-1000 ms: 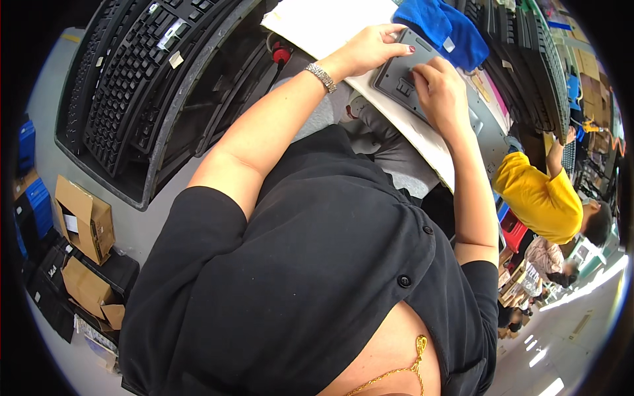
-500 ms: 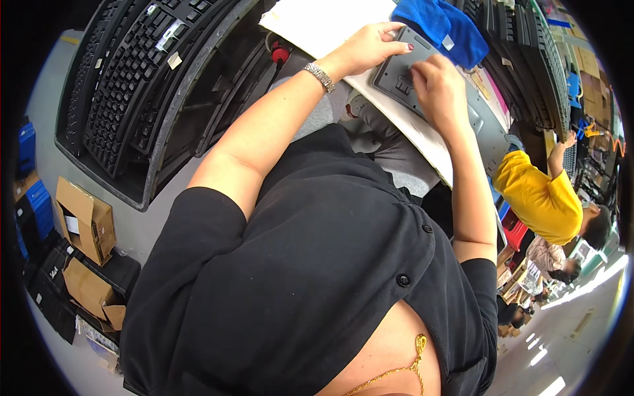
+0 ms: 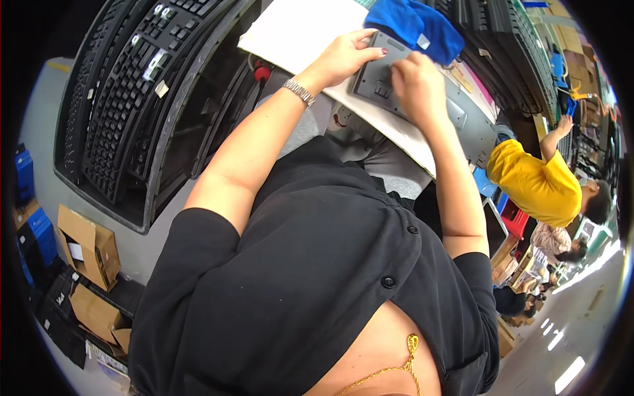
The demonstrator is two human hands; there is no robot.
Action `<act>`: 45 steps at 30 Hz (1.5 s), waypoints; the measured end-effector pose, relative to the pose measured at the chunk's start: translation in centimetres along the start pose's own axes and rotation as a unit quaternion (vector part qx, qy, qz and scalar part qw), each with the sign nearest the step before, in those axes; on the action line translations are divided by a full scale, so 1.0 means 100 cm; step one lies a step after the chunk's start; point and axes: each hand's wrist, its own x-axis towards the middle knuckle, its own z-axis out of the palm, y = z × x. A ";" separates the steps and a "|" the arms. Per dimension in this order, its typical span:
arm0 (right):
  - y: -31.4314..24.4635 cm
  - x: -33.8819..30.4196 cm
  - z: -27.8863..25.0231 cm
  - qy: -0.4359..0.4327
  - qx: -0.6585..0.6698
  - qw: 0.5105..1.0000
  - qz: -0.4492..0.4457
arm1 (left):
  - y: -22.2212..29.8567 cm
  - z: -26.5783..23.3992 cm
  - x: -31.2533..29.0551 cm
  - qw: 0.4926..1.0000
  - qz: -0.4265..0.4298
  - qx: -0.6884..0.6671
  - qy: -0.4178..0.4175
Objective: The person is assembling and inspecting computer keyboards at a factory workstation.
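A dark grey keyboard (image 3: 366, 78) lies underside up near the edge of the white worktop (image 3: 297, 33), stretching away to the right under my arm. My left hand (image 3: 345, 58) grips its left end, with the thumb on the underside and the fingers at the far edge. Curled fingers of my right hand (image 3: 417, 84) press close over the underside, just right of a small black fold-out foot (image 3: 382, 90). Whatever those fingertips pinch, if anything, is hidden. A blue cloth (image 3: 413, 28) lies crumpled just beyond the keyboard.
Black keyboards (image 3: 119, 99) fill a large bin (image 3: 153, 198) at my left. More keyboards (image 3: 512, 56) stand stacked at the far right. Open cardboard boxes (image 3: 89, 247) sit on the lower left. A person in a yellow shirt (image 3: 535, 181) works on the right.
The whole view has shifted, so the worktop and keyboard appear farther left. My left hand keeps its hold, and my right fingers stay curled over the underside.
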 end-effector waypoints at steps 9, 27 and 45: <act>0.062 0.005 -0.032 0.061 0.124 0.974 0.181 | 0.008 0.002 -0.001 0.998 -0.027 -0.059 0.000; 0.174 0.004 0.008 -0.026 0.072 0.966 0.247 | 0.015 0.006 -0.002 0.996 -0.050 -0.080 0.005; 0.054 -0.014 -0.039 0.035 0.398 0.872 0.282 | 0.014 0.006 0.001 0.997 -0.055 -0.060 0.009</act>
